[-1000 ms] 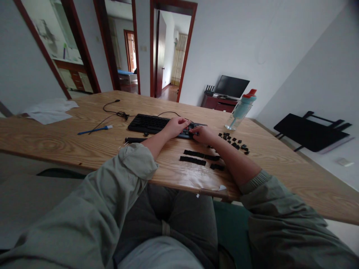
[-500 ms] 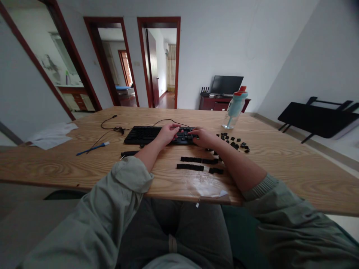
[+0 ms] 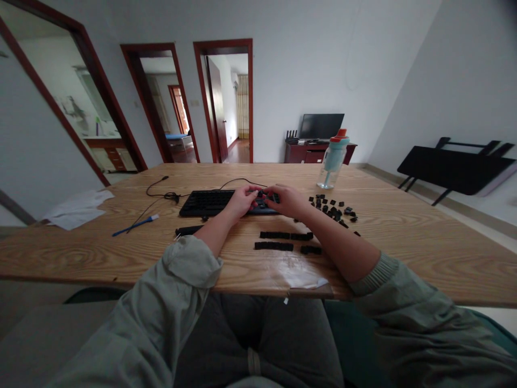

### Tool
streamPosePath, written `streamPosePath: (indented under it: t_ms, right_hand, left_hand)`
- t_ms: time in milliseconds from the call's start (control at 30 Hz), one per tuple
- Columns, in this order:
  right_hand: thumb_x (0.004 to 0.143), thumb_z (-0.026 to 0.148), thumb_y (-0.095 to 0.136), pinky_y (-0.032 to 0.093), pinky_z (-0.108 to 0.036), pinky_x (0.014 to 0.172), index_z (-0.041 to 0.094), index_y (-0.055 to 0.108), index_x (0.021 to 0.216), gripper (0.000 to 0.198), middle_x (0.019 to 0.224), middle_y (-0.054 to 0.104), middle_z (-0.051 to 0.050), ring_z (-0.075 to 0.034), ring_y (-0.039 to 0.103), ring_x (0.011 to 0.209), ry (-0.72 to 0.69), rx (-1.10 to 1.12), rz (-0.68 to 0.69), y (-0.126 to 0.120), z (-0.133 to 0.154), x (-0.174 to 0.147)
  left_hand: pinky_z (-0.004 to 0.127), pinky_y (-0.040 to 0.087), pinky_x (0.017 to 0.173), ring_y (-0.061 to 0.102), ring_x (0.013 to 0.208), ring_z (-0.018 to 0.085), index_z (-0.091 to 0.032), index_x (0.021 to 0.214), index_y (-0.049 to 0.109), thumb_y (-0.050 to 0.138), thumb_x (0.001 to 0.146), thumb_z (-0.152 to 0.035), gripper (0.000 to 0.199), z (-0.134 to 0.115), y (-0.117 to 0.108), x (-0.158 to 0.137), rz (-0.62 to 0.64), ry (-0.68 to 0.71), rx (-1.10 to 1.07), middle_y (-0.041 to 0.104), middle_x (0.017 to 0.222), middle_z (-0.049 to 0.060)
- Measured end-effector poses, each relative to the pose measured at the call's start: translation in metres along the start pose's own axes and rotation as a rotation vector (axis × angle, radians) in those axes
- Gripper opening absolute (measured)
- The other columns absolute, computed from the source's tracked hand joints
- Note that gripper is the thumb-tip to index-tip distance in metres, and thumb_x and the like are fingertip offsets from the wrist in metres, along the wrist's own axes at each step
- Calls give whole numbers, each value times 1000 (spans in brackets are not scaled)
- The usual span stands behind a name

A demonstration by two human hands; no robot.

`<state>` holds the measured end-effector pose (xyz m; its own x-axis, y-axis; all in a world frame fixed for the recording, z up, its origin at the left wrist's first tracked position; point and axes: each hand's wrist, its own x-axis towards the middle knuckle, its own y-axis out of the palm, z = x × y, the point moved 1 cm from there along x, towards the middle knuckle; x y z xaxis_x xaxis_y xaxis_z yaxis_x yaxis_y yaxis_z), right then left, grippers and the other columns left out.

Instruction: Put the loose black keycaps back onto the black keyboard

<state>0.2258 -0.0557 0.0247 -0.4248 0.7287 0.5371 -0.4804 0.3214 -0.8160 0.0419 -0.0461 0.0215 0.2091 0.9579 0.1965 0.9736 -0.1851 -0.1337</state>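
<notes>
A black computer keyboard (image 3: 208, 202) lies on the wooden table before me, its right half partly covered by my hands. My left hand (image 3: 243, 200) is closed above that half, fingertips pinching what looks like a small black keycap (image 3: 260, 193). Right up against it, my right hand (image 3: 286, 199) has its fingers bent inward and meets the same piece. Its fingertips are partly hidden. Closer to me, loose keycaps stand in short rows (image 3: 274, 246). More keycaps (image 3: 333, 211) are scattered to the right of my right hand.
A clear bottle with an orange and blue top (image 3: 333, 161) stands behind the scattered keycaps. On the left lie a blue-handled brush (image 3: 135, 225), the cable (image 3: 172, 198) and white paper (image 3: 78, 209). A black-handled tool (image 3: 189, 230) sits by my left forearm. The table's front edge (image 3: 250, 288) is near my lap.
My right hand has moved left from the keyboard's right-hand keys to meet my left hand. My left hand stays over the keyboard. The view has tilted up slightly.
</notes>
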Motion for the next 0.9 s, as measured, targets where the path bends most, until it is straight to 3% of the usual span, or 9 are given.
streamPosePath:
  t_ms: [133,367,633,767,900]
  right_hand:
    - [89,28,62,46,-27,76,22,70,123,36,105,73,-7,-19,66,88,-80,46,-72,3,6,0]
    - [88,26,63,47,-27,76,21,75,115,29,98,75,-6,-18,66,81,-23,59,-114,-3,4,0]
    - [91,38,63,49,-30,79,21,77,110,29,102,77,-6,-22,69,89,117,-7,39,6,-31,-1]
    - [89,39,64,50,-30,77,23,78,110,29,102,77,-5,-22,70,88,140,-36,118,13,-30,-1]
    - [86,28,63,51,-29,79,22,76,118,35,105,77,-7,-22,70,89,110,-95,178,15,-22,-2]
  left_hand:
    - [16,40,49,53,53,6,-14,99,66,59,90,-17,12,-1,6,-3,39,43,-15,70,79,2]
    - [19,41,50,55,55,7,-15,110,64,52,92,-17,22,3,6,2,51,51,86,72,87,4]
    - [31,50,82,65,82,19,-18,98,73,58,87,-25,20,8,-9,7,18,368,717,75,96,6]
    - [31,51,83,66,84,20,-19,98,74,57,87,-25,22,9,-9,6,24,364,785,76,96,5]
    - [30,51,81,66,83,19,-19,97,74,56,87,-26,22,9,-9,6,16,379,801,76,95,5]
